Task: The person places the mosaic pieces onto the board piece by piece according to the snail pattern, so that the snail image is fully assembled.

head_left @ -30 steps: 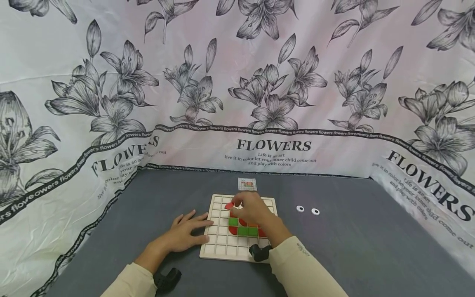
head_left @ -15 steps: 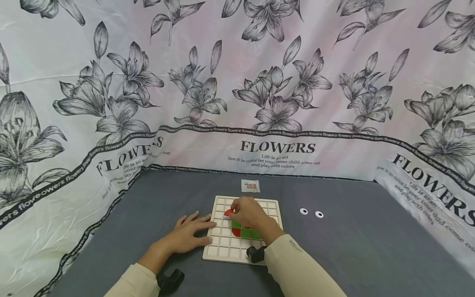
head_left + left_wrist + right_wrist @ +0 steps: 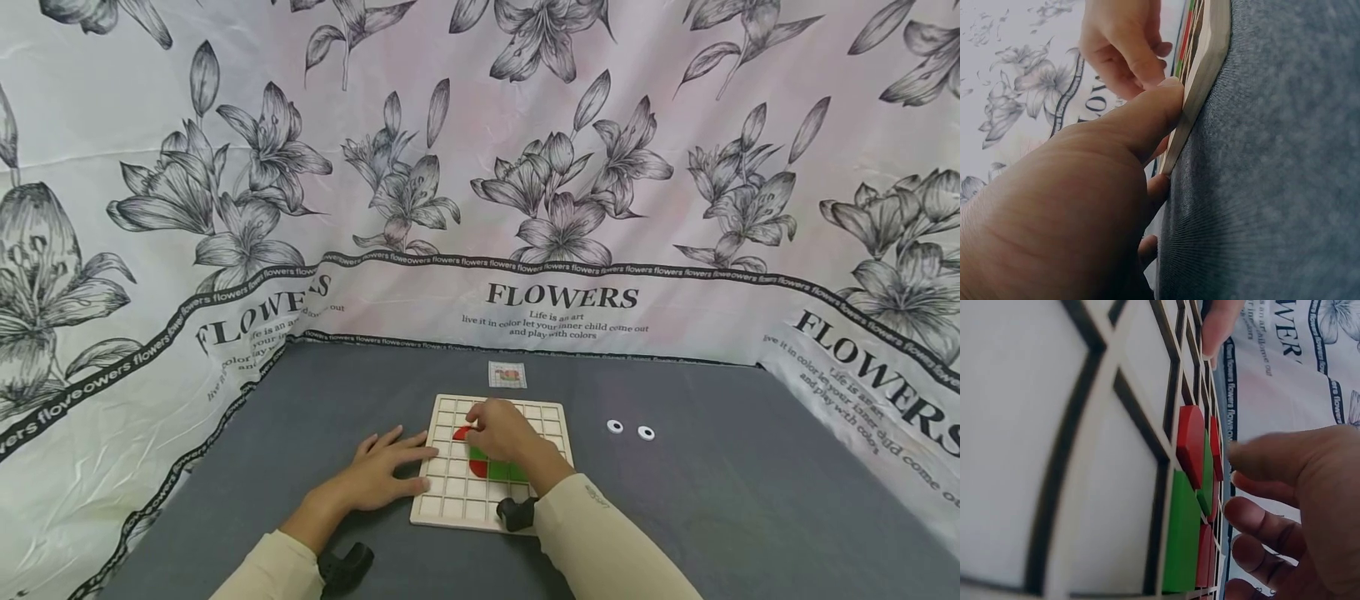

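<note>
A wooden grid board (image 3: 452,505) lies on the grey table, with red and green pieces set in some of its squares. My left hand (image 3: 381,475) lies at its left side, fingers spread; in the left wrist view the thumb (image 3: 1147,115) touches the board's edge. Over the middle of the board is my right hand (image 3: 506,432), fingers loosely bent, beside a red rounded piece (image 3: 461,433). In the right wrist view nothing shows between thumb and fingers. Green tiles (image 3: 501,471) and a red rounded tile (image 3: 477,468) sit nearer me; my right hand hides other pieces.
Two white discs with black centres, like toy eyes (image 3: 615,427), lie right of the board. A small picture card (image 3: 507,375) with a grid and coloured figure lies behind it. A flower-printed curtain (image 3: 558,225) borders the table (image 3: 712,500).
My right hand moved left with the red piece between its fingers, which hung tilted half a second ago. The piece now lies flatter on the board. My left hand stayed put.
</note>
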`<state>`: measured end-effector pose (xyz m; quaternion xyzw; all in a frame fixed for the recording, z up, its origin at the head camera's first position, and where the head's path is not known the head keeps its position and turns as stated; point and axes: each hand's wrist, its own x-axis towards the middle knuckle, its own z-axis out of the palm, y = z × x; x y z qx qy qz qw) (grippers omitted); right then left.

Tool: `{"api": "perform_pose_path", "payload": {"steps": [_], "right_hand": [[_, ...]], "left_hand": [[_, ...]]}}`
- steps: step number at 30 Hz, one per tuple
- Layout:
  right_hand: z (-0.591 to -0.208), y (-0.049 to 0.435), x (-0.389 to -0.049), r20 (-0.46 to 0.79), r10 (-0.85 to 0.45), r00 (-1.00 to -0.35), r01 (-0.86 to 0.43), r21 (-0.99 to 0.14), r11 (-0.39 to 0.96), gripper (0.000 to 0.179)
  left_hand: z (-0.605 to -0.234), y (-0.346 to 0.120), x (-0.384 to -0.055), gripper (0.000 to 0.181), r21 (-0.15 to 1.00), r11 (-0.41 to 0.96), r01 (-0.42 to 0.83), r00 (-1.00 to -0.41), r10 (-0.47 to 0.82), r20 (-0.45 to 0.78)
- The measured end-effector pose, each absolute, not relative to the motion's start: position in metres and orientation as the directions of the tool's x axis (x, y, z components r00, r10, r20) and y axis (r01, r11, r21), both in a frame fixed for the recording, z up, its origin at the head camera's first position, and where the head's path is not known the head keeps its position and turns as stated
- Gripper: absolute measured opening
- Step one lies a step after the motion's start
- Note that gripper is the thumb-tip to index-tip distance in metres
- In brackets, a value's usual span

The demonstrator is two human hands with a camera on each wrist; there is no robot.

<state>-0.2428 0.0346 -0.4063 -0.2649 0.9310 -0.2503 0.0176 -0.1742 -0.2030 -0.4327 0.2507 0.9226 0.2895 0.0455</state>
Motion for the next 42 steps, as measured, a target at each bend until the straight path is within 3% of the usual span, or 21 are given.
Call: {"api": "perform_pose_path", "payload": {"steps": [6,18,27,39,42], "right_hand": [[-0.405,0.036,-0.242,0.073,-0.44,-0.895,-0.421,-0.462,0.78,0.032],[-0.411,0.036,-0.243,0.087,-0.478,-0.874,-0.462,-0.451,0.764,0.013],[-0.41,0.038,-0.243,0.086,-0.462,-0.883,-0.445,-0.469,0.763,0.027],[-0.384,0.075,-0.239,0.186,-0.455,-0.871,-0.474,-0.56,0.679,0.026],[-0.384,0.075,-0.239,0.156,-0.491,-0.857,-0.485,-0.563,0.669,0.03]], "left_hand": [[-0.432,-0.203,-0.175,0.053,0.552,0.71,0.437,-0.873,0.483,0.069],[-0.433,-0.203,-0.174,0.054,0.559,0.705,0.436,-0.873,0.483,0.07],[-0.431,-0.202,-0.173,0.053,0.559,0.707,0.433,-0.874,0.481,0.068],[-0.433,-0.2,-0.174,0.054,0.563,0.704,0.434,-0.871,0.487,0.062],[-0.432,-0.201,-0.173,0.054,0.568,0.7,0.432,-0.871,0.488,0.062]]}}
